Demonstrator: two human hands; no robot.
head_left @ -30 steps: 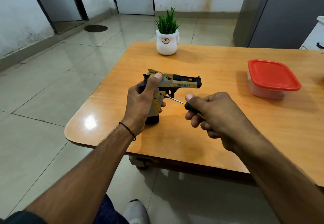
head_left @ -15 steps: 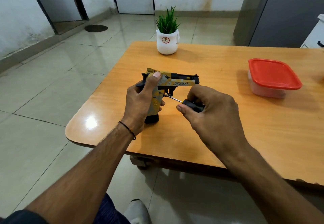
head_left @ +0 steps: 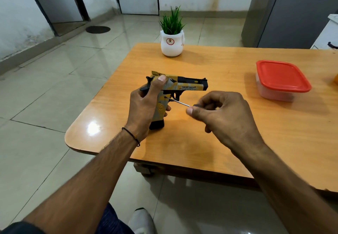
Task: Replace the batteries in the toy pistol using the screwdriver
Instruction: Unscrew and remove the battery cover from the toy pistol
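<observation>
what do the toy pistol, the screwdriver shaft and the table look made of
Toy pistol: probably plastic, matte, with printed yellow, grey and black patches and no metallic gleam. Screwdriver shaft: metal, thin with a bright silver shine. Table: wood or wood-look laminate, glossy; orange grain shows and a glare spot sits near its corner.

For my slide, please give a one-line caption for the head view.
Left hand holds the pistol upright on the table; right hand sets the screwdriver tip against its grip.
</observation>
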